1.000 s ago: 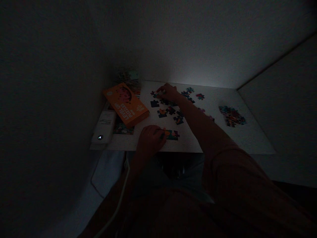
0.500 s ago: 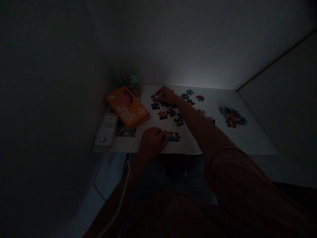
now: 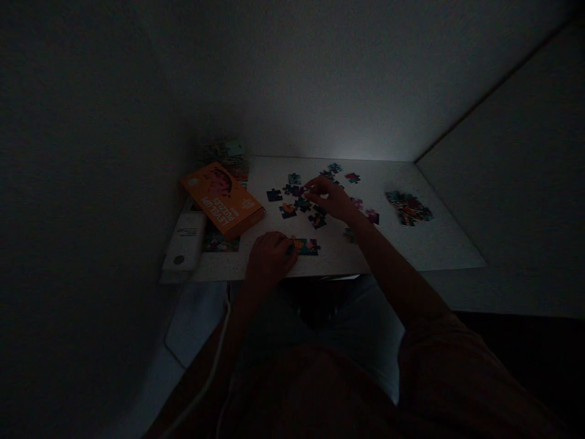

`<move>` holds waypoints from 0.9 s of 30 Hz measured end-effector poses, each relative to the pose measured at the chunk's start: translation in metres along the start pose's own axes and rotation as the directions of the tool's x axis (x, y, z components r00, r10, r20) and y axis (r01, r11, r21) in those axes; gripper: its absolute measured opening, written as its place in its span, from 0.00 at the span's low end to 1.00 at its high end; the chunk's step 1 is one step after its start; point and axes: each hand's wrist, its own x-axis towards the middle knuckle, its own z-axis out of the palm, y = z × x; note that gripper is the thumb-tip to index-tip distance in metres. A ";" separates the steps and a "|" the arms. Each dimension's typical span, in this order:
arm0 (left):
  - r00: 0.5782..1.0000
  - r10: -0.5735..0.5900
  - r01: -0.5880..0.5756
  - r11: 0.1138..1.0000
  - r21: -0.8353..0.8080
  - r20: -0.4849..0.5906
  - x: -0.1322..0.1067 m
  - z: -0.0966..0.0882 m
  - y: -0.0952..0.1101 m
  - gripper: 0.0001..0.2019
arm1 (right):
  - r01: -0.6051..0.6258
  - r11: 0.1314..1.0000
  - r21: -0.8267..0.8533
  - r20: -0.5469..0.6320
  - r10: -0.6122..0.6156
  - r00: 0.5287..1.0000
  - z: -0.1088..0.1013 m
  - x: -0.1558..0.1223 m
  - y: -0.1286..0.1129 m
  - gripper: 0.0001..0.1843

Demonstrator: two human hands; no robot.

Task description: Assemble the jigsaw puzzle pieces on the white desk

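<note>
The scene is very dark. My left hand (image 3: 269,261) rests curled at the near edge of a white table (image 3: 411,244), its fingers on a small joined group of puzzle pieces (image 3: 307,246). My right hand (image 3: 329,196) hovers over several loose puzzle pieces (image 3: 297,198) in the middle of the table, fingers bent together as in a pinch. Whether a piece sits between those fingers is hidden by the dark. A further cluster of joined pieces (image 3: 408,208) lies to the right.
An orange puzzle box (image 3: 222,199) lies at the table's left, partly over a printed sheet (image 3: 218,241). A white device (image 3: 184,240) sits at the left edge. Walls close in behind and to the right. A white cable (image 3: 214,372) runs down by my left arm.
My right hand has drawn back from the far loose pieces toward the middle of the table. The left hand stays on the joined pieces. The view shifted slightly.
</note>
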 end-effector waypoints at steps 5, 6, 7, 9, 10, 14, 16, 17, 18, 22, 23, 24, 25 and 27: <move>1.000 0.000 0.000 1.000 0.009 -0.008 0.001 0.000 0.000 0.11 | -0.116 0.993 0.003 -0.084 0.116 0.990 -0.020 -0.109 -0.011 0.24; 1.000 0.010 -0.010 1.000 0.011 -0.011 0.002 0.001 0.000 0.11 | -0.143 0.990 -0.008 -0.068 0.143 0.987 -0.019 -0.123 -0.014 0.23; 1.000 0.023 -0.023 1.000 0.011 -0.014 0.002 0.001 -0.001 0.12 | -0.169 0.985 -0.019 -0.047 0.168 0.985 -0.018 -0.133 -0.016 0.21; 0.999 0.048 -0.048 0.999 0.008 -0.013 0.002 0.001 -0.002 0.12 | -0.204 0.978 -0.044 -0.007 0.204 0.979 -0.013 -0.146 -0.018 0.19; 0.998 0.056 -0.056 0.998 0.000 -0.011 0.002 0.001 -0.003 0.12 | -0.211 0.976 -0.063 0.004 0.211 0.977 -0.011 -0.149 -0.018 0.18; 0.998 0.061 -0.059 0.996 -0.061 0.021 0.004 0.002 -0.001 0.13 | -0.190 0.960 -0.205 -0.037 0.186 0.982 -0.004 -0.152 -0.018 0.14; 0.996 0.069 -0.063 0.994 -0.086 0.059 0.005 0.004 0.004 0.15 | -0.172 0.948 -0.269 -0.045 0.167 0.985 -0.001 -0.153 -0.018 0.13; 0.994 0.077 -0.070 0.993 -0.092 0.080 0.005 0.005 0.007 0.16 | -0.160 0.944 -0.287 -0.041 0.155 0.987 0.000 -0.154 -0.019 0.12; 0.991 0.088 -0.079 0.993 -0.093 0.098 0.006 0.007 0.011 0.17 | -0.147 0.943 -0.299 -0.034 0.143 0.989 0.000 -0.155 -0.020 0.12; 0.978 0.140 -0.131 0.989 -0.071 0.157 0.008 0.009 0.025 0.23 | -0.116 0.943 -0.313 -0.033 0.111 0.993 0.001 -0.158 -0.022 0.12; 0.972 0.155 -0.147 0.987 -0.060 0.175 0.008 0.009 0.027 0.24 | -0.115 0.944 -0.310 -0.042 0.107 0.993 0.001 -0.159 -0.022 0.12; 0.965 0.173 -0.166 0.985 -0.050 0.195 0.007 0.008 0.028 0.26 | -0.115 0.945 -0.305 -0.056 0.103 0.993 0.000 -0.159 -0.022 0.12; 0.958 0.190 -0.186 0.982 -0.040 0.216 0.007 0.007 0.029 0.27 | -0.118 0.947 -0.299 -0.078 0.099 0.992 0.000 -0.160 -0.021 0.13; 0.940 0.223 -0.224 0.974 -0.023 0.257 0.006 0.006 0.029 0.27 | -0.132 0.951 -0.279 -0.140 0.095 0.986 -0.001 -0.161 -0.018 0.12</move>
